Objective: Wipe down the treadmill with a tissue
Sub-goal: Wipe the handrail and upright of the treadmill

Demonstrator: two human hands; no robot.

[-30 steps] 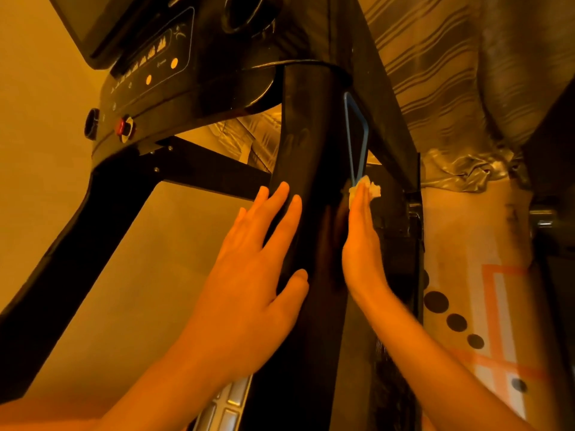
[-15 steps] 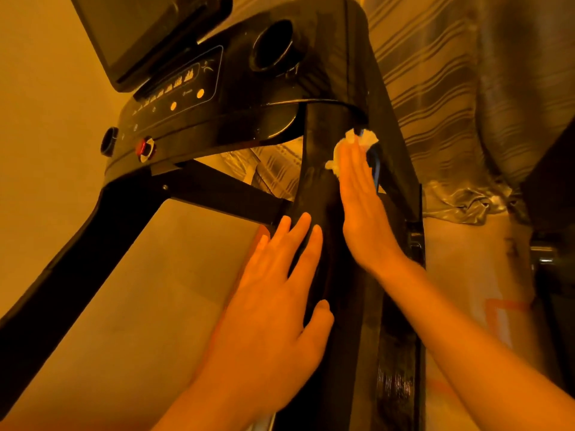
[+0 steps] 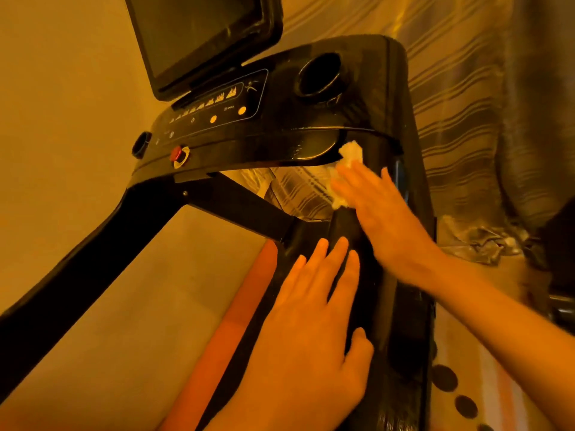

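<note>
Nearest to the camera, the left hand (image 3: pixel 311 331) lay flat on the front of the black post (image 3: pixel 401 321) of the treadmill (image 3: pixel 77 275). Its fingers (image 3: pixel 334 259) were straight and a little spread and gripped nothing. It had kept the same place on the post through the last second, so I judge that it only steadied the person.

Just above it, the right hand (image 3: pixel 382 219) had moved. One second before, it held the tissue (image 3: pixel 351 154) low against the right edge of the post, beside the blue strip (image 3: pixel 399 175). Half a second before, it was already higher, on the front of the post. Now it had reached the top of the post, where this meets the lower edge of the console (image 3: pixel 280 144). The fingers (image 3: pixel 351 178) of this hand were straight and pressed the crumpled white tissue against the black surface. Part of the tissue stuck out past the fingertips and touched the edge of the console.

This upward stroke suggests that the post was nearly wiped to its end. The console probably came next.

Farther up, the buttons (image 3: pixel 227 115), the red knob (image 3: pixel 178 154), the round cup holder (image 3: pixel 317 76) and the dark screen (image 3: pixel 199 35) were apart from the tissue. Behind them hung a striped curtain (image 3: pixel 466 88).
</note>
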